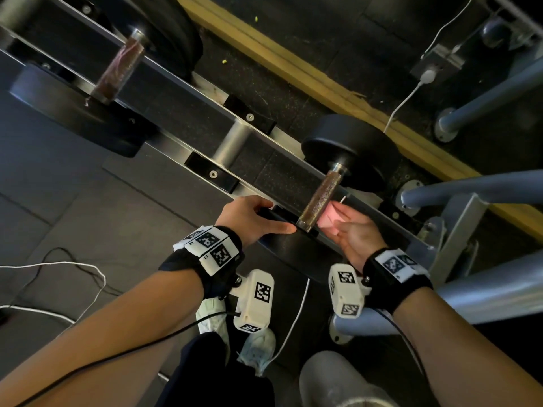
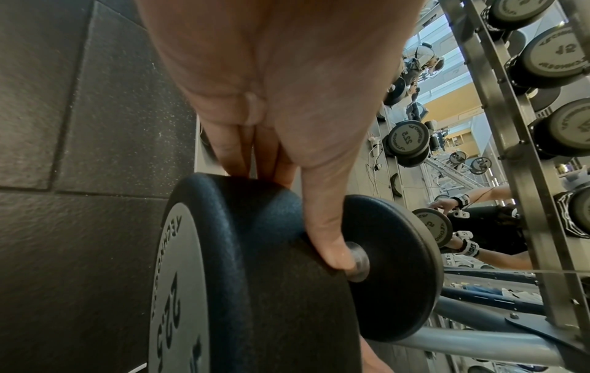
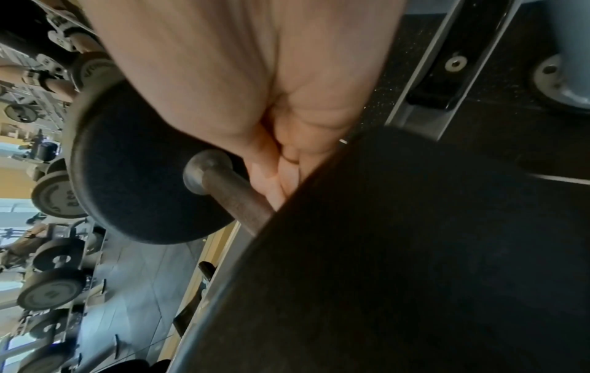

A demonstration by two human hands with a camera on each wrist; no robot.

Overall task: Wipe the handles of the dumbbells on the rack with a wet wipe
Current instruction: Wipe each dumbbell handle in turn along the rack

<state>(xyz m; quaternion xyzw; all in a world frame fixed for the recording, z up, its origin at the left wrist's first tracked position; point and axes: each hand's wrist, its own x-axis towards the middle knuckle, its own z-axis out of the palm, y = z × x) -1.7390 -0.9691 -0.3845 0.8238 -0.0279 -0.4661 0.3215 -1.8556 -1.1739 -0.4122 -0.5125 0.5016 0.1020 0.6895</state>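
A black dumbbell lies across the rack rails (image 1: 258, 160) at the right, its knurled handle (image 1: 321, 198) bare between its far head (image 1: 349, 148) and near head (image 1: 293, 254). My left hand (image 1: 264, 217) grips the near head (image 2: 255, 252), thumb (image 2: 328, 239) by the handle collar and fingers curled over the rim. My right hand (image 1: 346, 224) pinches a folded pinkish wet wipe (image 1: 333, 217) just right of the handle, close to it; I cannot tell if they touch. In the right wrist view the handle (image 3: 236, 196) shows beside the palm and the wipe is hidden.
A second dumbbell with a reddish handle (image 1: 120, 69) sits on the rack at upper left. A grey-blue machine frame (image 1: 470, 195) stands close on the right. White cables (image 1: 58, 268) trail over the floor at left. A wooden board (image 1: 323, 83) runs behind the rack.
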